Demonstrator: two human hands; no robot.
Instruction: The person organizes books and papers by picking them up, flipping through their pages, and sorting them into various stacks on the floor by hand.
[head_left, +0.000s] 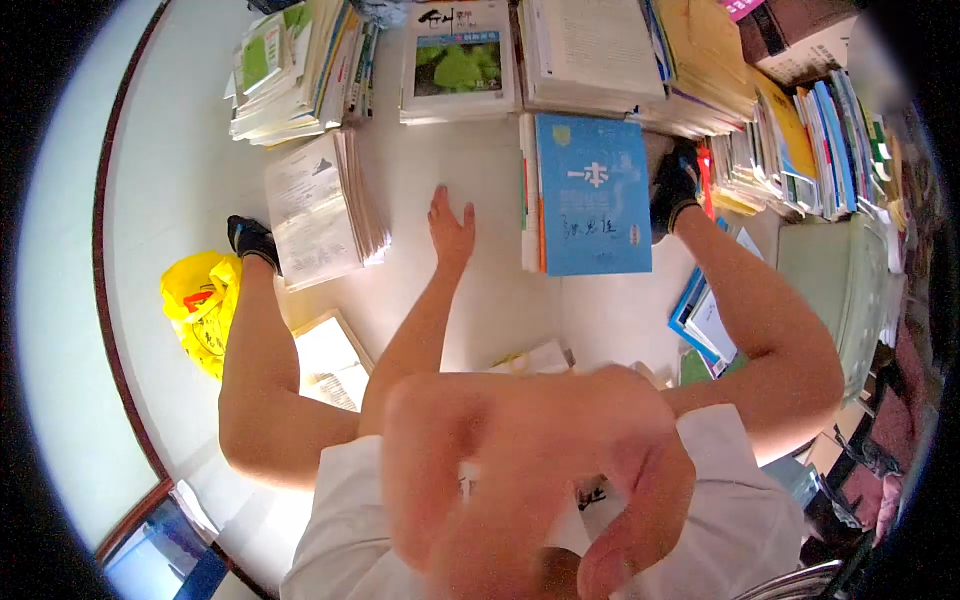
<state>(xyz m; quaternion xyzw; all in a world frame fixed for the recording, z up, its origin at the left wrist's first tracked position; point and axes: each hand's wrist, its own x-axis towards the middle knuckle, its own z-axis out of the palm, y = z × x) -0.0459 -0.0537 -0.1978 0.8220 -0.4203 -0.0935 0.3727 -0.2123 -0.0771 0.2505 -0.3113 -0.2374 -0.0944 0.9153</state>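
Left hand spread between paper stack and blue book; I'd keep it clear of both edges. Right hand blurred; can't tell.

The left hand reaches, fingers apart, over the pale floor, between a paper stack and the blue book. The right hand looms blurred near the camera. Book piles line the far side; a yellow bag lies beside one leg.
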